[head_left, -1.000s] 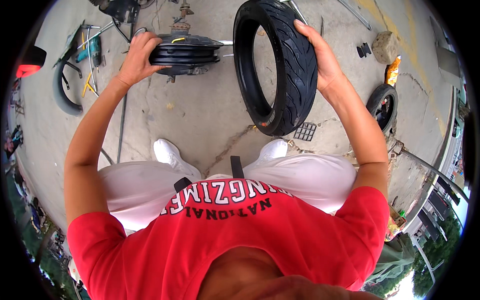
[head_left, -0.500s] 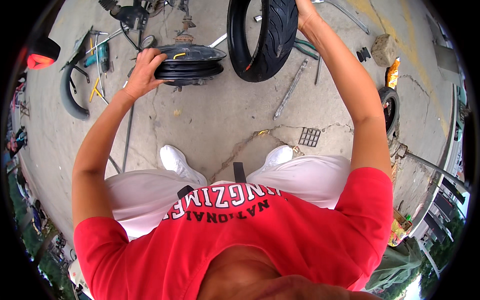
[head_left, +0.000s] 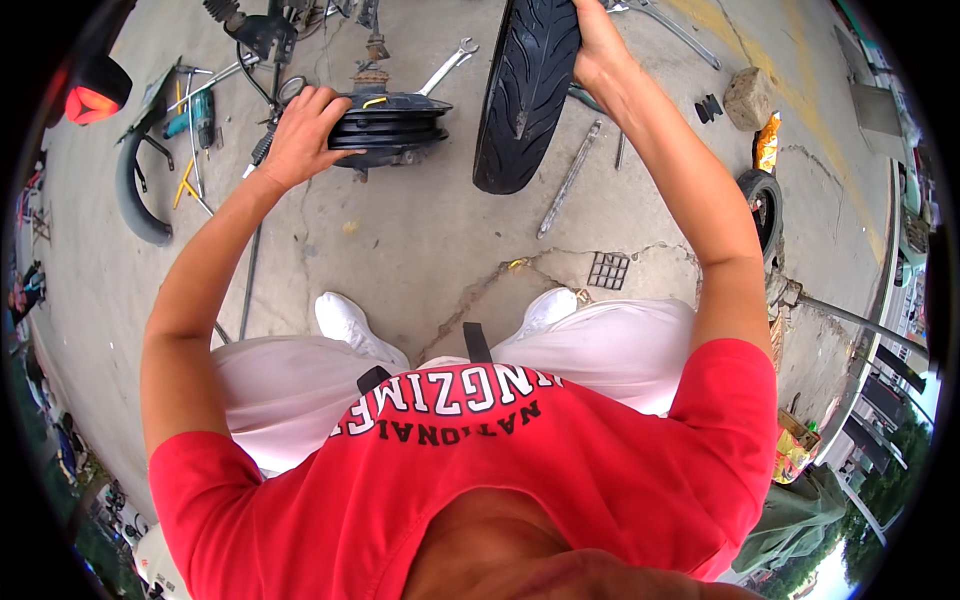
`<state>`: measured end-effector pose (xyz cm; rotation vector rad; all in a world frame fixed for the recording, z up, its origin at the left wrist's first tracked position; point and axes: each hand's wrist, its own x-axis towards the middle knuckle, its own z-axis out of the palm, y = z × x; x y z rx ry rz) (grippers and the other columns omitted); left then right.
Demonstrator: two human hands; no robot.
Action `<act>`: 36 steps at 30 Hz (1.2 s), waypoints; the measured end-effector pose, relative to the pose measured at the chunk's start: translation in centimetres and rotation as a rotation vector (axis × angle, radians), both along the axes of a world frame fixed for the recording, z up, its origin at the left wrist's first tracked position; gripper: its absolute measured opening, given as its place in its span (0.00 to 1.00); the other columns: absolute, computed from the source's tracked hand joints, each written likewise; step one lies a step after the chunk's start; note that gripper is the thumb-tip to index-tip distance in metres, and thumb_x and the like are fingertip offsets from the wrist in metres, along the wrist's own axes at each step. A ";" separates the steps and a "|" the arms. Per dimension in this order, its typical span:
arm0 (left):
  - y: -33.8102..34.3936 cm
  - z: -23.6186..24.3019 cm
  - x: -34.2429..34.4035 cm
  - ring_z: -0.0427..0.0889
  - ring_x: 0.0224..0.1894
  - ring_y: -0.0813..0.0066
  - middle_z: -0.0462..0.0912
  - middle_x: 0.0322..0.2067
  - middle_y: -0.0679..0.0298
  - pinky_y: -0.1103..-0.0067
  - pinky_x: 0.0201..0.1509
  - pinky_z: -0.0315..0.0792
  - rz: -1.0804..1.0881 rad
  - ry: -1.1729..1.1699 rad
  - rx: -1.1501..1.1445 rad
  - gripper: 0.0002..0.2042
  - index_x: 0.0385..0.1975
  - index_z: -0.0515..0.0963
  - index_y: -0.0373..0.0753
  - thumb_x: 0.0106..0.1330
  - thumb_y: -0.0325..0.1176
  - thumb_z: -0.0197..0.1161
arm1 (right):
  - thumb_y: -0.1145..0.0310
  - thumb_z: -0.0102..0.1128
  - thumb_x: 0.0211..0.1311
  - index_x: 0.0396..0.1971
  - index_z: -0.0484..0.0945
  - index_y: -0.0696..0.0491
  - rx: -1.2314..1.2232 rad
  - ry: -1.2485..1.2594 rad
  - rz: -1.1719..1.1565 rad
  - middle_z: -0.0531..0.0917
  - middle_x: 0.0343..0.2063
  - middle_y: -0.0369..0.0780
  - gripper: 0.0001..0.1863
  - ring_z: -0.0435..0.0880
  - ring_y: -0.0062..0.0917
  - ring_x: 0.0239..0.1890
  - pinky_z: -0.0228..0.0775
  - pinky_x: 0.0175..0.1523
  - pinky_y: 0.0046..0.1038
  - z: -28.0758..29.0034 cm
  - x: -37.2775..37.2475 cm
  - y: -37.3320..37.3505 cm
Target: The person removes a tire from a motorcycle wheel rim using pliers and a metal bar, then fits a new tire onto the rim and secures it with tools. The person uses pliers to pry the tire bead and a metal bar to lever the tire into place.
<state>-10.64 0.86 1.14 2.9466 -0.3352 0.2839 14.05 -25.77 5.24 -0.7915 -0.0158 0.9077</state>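
Clock face set on the centre of the view. Left hand [head_left: 305, 135], between 10 and 11: fingers bent over the upper edge of a black, round, grooved wheel rim [head_left: 395, 130], thumb along the lower side; clamped on it. Right hand [head_left: 602, 50], 1 o'clock: against the right edge of a thick black rubber tire [head_left: 528, 100], fingertips out of sight; cannot tell how tightly they close.

Tire stands just past 12, tread facing the viewer, top cut off by the frame, apart from the rim at 11. Step in hand, as I judge it: steadying the rim while the tire is held upright beside it. Next move calls for firm grips on both.

Tread: slanting, curved grooves, matte. Rim: hard, stacked flanges, dull sheen. Silver steel open-ended wrench [head_left: 447, 67] near 12; long, scuffed metal bar [head_left: 569, 180] at 1, on rough, cracked grey concrete [head_left: 420, 215].
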 end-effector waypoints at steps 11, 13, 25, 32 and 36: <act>-4.8 0.0 7.9 0.76 0.44 0.60 0.76 0.37 0.61 0.67 0.46 0.74 0.154 -0.061 0.039 0.26 0.38 0.77 0.37 0.48 0.52 0.72 | 0.52 0.58 0.64 0.40 0.81 0.51 -0.045 0.090 -0.034 0.85 0.35 0.38 0.17 0.83 0.30 0.38 0.77 0.46 0.38 -2.1 -1.5 -2.5; -5.3 0.5 9.6 0.76 0.47 0.60 0.77 0.39 0.60 0.67 0.48 0.74 0.202 -0.018 0.069 0.26 0.38 0.78 0.36 0.49 0.53 0.71 | 0.53 0.58 0.63 0.40 0.81 0.51 -0.071 0.088 0.000 0.85 0.34 0.38 0.17 0.83 0.30 0.37 0.77 0.45 0.38 -0.5 -2.9 -2.8; -5.7 1.7 13.6 0.76 0.44 0.56 0.77 0.35 0.55 0.68 0.48 0.68 0.309 0.120 -0.102 0.26 0.38 0.77 0.37 0.46 0.50 0.73 | 0.48 0.51 0.69 0.47 0.76 0.50 -0.304 0.045 -0.074 0.82 0.43 0.34 0.20 0.81 0.25 0.46 0.71 0.56 0.38 1.8 -8.8 -5.1; -4.7 0.2 12.0 0.75 0.48 0.62 0.77 0.38 0.61 0.68 0.49 0.68 0.157 -0.099 0.043 0.23 0.49 0.76 0.42 0.54 0.41 0.68 | 0.46 0.52 0.68 0.49 0.75 0.52 -0.360 -0.039 0.255 0.81 0.44 0.37 0.24 0.80 0.26 0.47 0.71 0.57 0.36 2.4 -10.9 -2.6; -3.9 -0.5 11.3 0.74 0.49 0.64 0.75 0.40 0.62 0.72 0.49 0.63 0.094 -0.041 0.114 0.28 0.57 0.71 0.43 0.52 0.34 0.66 | 0.42 0.52 0.65 0.48 0.74 0.57 -0.646 -0.356 0.575 0.80 0.40 0.42 0.30 0.81 0.27 0.43 0.76 0.48 0.30 1.1 -8.9 -3.3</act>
